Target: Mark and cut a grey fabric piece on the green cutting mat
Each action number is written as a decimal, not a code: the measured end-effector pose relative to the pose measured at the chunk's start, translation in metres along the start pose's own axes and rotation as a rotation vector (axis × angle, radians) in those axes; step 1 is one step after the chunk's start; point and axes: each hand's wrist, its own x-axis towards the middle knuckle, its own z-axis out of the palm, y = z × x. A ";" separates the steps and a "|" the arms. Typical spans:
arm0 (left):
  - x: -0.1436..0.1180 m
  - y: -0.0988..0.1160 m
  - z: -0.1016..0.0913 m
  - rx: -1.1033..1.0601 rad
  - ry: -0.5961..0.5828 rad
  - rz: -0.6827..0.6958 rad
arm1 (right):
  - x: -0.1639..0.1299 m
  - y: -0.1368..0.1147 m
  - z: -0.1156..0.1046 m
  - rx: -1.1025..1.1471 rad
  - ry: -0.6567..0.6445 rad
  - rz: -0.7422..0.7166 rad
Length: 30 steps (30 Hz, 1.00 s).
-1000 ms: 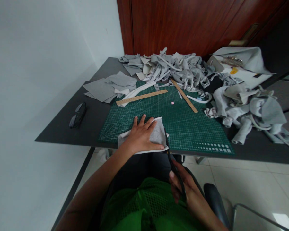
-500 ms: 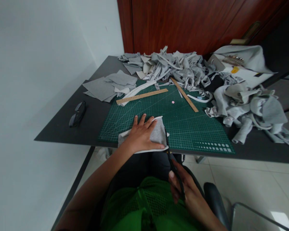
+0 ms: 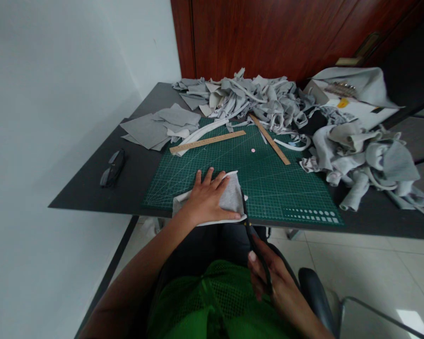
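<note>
Head view shows a grey cloth piece [image 3: 229,197] lying flat at the near edge of a green cutting mat [image 3: 268,183], with its near side hanging a little past the table edge. The left hand [image 3: 207,200] lies flat on top of the cloth with its fingers spread wide, pressing it down. The right hand [image 3: 272,282] is lower, off the table and near the lap, and it is closed around the handles of black scissors [image 3: 252,240]. The scissor blades point up along the right side of the cloth and touch it. Farther out on the mat lie two wooden rulers, one ruler [image 3: 207,141] on the left and a second ruler [image 3: 270,140] on the right, and a small pink dot [image 3: 253,150] sits between them. Flat grey sheets [image 3: 155,129] rest on the dark table [image 3: 134,183] to the left of the mat. A pair of dark glasses [image 3: 112,167] lies well to the left. A big heap of grey scraps [image 3: 254,99] fills the back, and a second pile of rolled cloth [image 3: 363,160] sits on the right.
</note>
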 end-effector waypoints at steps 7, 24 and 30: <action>0.001 0.000 0.000 0.013 -0.003 0.002 | 0.000 -0.002 -0.001 -0.017 -0.036 -0.012; 0.001 0.000 0.001 0.015 -0.002 0.001 | -0.001 -0.004 -0.003 -0.083 -0.040 -0.027; 0.001 0.001 -0.001 0.006 -0.011 -0.001 | -0.001 -0.002 -0.003 -0.091 -0.042 -0.033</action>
